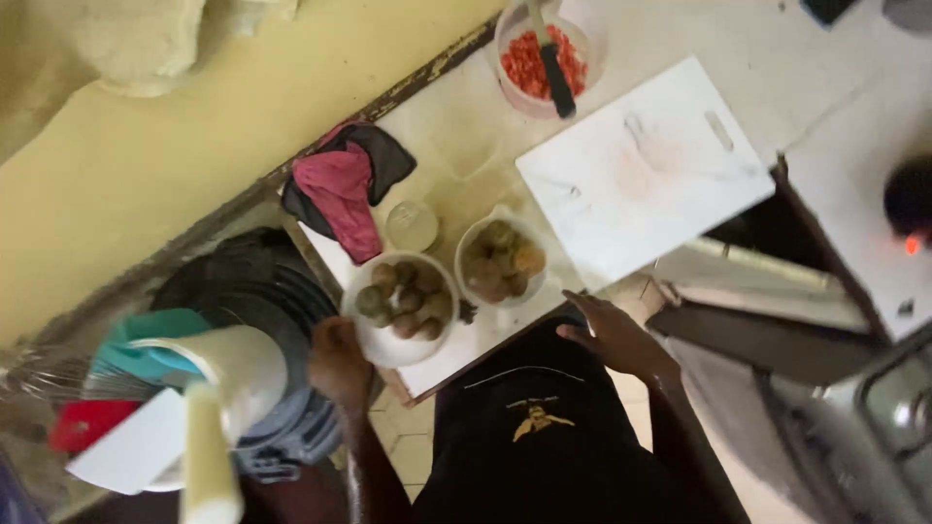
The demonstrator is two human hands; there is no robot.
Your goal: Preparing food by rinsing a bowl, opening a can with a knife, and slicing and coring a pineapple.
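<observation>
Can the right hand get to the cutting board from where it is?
Probably yes. The right hand rests at the counter edge just below the cutting board, whose top is bare, and nothing stands between them; the second bowl sits off to the side.

- My view is dim and warm-tinted, with soft, grainy detail throughout.
- The brightest patch I get is the white cutting board (643,167), nearly washed out.
- The bottom of the frame sinks into shadow; my dark shirt (539,427) loses almost all texture.
- The utensil holder (233,374) at lower left is blurred (too close to the lens).
- A small red glow (912,244) flares at the right edge.
- Edges look smeared and slightly stretched.
</observation>
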